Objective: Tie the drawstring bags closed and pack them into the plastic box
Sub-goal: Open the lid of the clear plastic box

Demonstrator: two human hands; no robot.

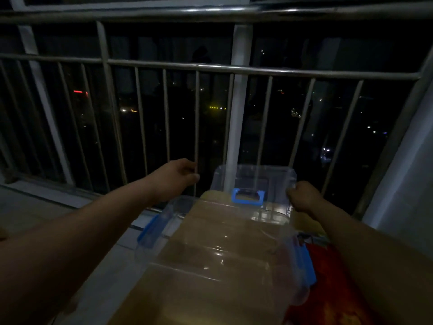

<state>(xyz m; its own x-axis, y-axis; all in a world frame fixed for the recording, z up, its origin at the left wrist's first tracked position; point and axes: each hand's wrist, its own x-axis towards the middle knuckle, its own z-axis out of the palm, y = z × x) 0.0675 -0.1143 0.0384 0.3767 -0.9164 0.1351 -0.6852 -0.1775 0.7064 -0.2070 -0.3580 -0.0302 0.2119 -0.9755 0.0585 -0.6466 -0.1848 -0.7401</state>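
Metal railing (pixel 196 66) before distant night city lights (pixel 215 107).

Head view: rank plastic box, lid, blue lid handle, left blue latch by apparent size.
1. plastic box
2. lid
3. blue lid handle and left blue latch: look alike; latch sits nearer, so unranked.

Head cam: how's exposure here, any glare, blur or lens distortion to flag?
Head view: heavily underexposed night scene, soft and noisy throughout; small glints on the clear plastic box; its lid, gripped by the right hand, nearly blends into the dark; wide-angle distortion bows the railing bars outward; the red item at lower right is unreadable.
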